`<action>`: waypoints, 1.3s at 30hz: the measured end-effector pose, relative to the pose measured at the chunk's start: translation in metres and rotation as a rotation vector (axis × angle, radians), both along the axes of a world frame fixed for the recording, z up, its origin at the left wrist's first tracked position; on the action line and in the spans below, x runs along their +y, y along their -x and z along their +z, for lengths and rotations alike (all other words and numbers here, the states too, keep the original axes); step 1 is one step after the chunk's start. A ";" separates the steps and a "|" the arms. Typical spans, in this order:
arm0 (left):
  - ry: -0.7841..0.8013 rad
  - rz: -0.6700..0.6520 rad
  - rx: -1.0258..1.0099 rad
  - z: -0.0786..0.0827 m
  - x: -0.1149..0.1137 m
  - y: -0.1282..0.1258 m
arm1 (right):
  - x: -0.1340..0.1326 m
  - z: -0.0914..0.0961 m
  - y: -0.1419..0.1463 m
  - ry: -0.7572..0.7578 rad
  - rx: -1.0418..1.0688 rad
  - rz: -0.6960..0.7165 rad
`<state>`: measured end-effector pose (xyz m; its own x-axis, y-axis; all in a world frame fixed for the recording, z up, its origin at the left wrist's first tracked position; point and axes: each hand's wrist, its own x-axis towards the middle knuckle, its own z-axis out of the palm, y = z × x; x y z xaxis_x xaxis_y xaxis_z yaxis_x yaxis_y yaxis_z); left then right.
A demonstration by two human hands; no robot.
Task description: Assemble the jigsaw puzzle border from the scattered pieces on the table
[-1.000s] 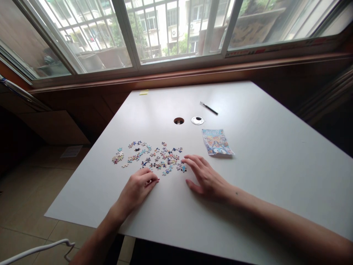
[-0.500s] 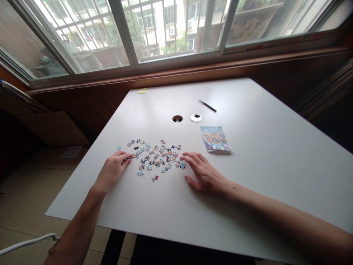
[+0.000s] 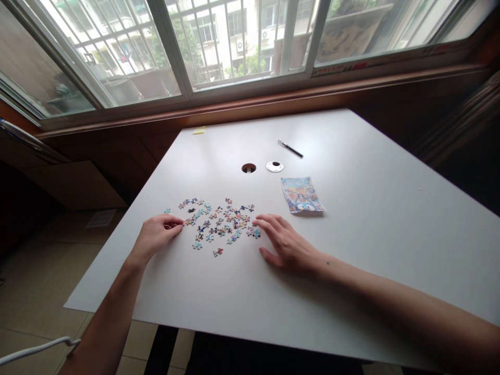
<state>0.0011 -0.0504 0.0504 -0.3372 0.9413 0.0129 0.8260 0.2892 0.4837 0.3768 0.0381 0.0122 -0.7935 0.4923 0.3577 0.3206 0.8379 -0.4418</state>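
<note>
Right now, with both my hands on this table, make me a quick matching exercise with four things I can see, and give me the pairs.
Things:
1. left hand
2. pen
3. right hand
4. picture sheet

Descriptions:
A. multicoloured print, lying on the white table
B. thumb well apart from the fingers
C. at the left side of the puzzle pieces
D. slim and dark

Pairs: 1-C, 2-D, 3-B, 4-A.
</note>
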 end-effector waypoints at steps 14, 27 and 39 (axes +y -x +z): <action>-0.006 -0.068 0.026 0.000 0.001 -0.006 | 0.000 0.001 0.000 -0.005 -0.013 0.001; -0.067 -0.245 -0.072 0.017 -0.008 -0.067 | 0.000 0.000 -0.001 0.005 -0.011 -0.002; -0.217 -0.462 0.039 0.008 -0.008 -0.119 | 0.000 0.001 -0.002 -0.007 -0.014 -0.011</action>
